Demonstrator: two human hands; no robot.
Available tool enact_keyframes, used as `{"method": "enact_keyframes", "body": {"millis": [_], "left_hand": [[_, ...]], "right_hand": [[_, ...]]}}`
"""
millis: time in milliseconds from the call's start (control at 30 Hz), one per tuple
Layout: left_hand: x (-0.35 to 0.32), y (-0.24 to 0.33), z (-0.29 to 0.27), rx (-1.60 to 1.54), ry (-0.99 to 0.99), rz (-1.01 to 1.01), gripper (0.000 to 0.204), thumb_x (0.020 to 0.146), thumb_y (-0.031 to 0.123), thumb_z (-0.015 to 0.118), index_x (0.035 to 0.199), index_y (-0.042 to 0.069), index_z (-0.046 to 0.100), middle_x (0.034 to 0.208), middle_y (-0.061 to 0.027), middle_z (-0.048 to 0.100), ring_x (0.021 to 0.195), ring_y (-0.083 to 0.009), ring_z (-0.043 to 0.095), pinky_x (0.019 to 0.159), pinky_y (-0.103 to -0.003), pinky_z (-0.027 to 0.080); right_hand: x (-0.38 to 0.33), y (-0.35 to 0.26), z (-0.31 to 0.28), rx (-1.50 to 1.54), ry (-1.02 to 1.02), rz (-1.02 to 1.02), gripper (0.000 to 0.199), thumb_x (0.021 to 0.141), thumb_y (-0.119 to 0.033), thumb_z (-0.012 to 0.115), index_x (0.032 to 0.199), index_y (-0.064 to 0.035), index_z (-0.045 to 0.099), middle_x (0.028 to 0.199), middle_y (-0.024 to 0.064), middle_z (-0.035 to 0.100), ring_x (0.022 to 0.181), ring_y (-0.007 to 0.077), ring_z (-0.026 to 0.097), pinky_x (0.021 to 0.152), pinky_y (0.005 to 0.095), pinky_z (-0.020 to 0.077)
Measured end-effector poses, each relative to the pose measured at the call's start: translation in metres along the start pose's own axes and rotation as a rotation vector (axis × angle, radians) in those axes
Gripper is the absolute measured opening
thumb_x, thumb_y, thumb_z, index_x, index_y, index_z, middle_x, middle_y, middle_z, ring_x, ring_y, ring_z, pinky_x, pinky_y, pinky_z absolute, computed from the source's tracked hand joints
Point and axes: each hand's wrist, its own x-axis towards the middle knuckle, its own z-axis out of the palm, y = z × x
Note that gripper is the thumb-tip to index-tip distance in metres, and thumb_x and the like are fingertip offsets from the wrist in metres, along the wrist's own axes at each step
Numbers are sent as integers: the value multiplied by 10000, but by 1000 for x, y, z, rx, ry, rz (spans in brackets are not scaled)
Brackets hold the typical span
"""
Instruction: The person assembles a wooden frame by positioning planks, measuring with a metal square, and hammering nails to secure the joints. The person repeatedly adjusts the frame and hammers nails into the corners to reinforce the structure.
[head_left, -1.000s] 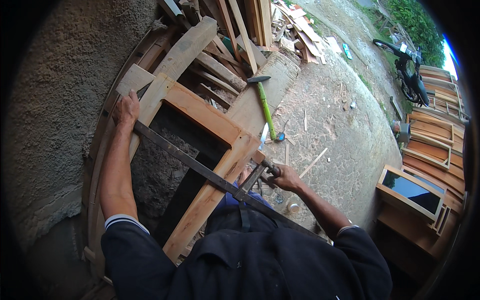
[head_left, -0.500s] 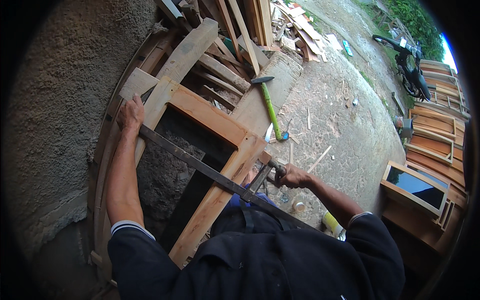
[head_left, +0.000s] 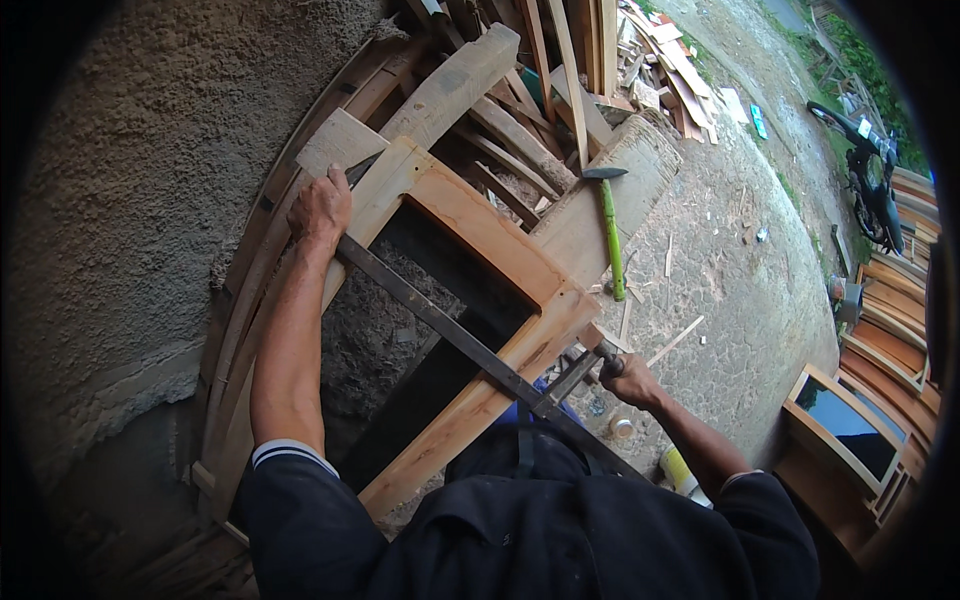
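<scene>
A long dark metal bar clamp (head_left: 440, 320) lies across a wooden frame (head_left: 475, 232) with a rectangular opening. My left hand (head_left: 322, 208) is closed round the clamp's far-left end, against a pale wood block (head_left: 340, 143) at the frame's outer edge. Its fingertips are partly hidden. My right hand (head_left: 632, 381) grips the screw handle at the clamp's other end, beside the frame's right corner. A small wood piece sits between the screw and that corner. The bar runs on past the sliding jaw toward my body.
A hammer (head_left: 610, 230) with a green handle rests on a thick plank (head_left: 625, 185) beyond the frame. Scrap wood (head_left: 670, 70) is piled at the back. A rough wall (head_left: 180, 200) rises at left. Wooden frames (head_left: 840, 430) and a motorcycle (head_left: 872, 185) stand at right.
The whole scene has shifted rightward and slightly down in the view. Both hands keep their holds on the clamp, and the clamp keeps its place across the frame.
</scene>
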Motion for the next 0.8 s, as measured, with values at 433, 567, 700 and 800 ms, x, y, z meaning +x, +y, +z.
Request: {"method": "enact_keyframes", "body": {"millis": [433,567,700,800], "left_hand": [[2,1,1,15,105,50,714,1046,499,285,1031,-38,756,1079,-306,711,1057,-481,682,929,-586,520],[5,-3,0,6,44,24,684,1048,522,292,1213,-5,696,1252,-276,665,1192,-463,624,1000,-563,480],[8,1,0,89,99,163,659,1050,533,294,1301,30,638,1356,-240,603,1275,-435,561,1056,-551,430],[1,-1,-3,119,212,221,651,1051,541,296,1367,56,594,1434,-212,557,1337,-414,514,1098,-543,392]], "right_hand": [[-25,12,22,-132,491,-298,688,778,-266,812,1385,-98,535,1087,194,635,1001,365,610,890,479,494],[-80,21,47,-91,808,-221,749,788,-252,836,1444,-104,506,1237,199,612,1164,390,580,1000,469,470],[-145,52,88,24,991,-230,582,846,-219,777,1374,-80,576,1203,187,638,1146,370,599,1004,462,469],[-188,70,128,84,1128,-203,461,866,-169,740,1305,-75,633,1129,165,668,1100,346,622,964,445,493]]}}
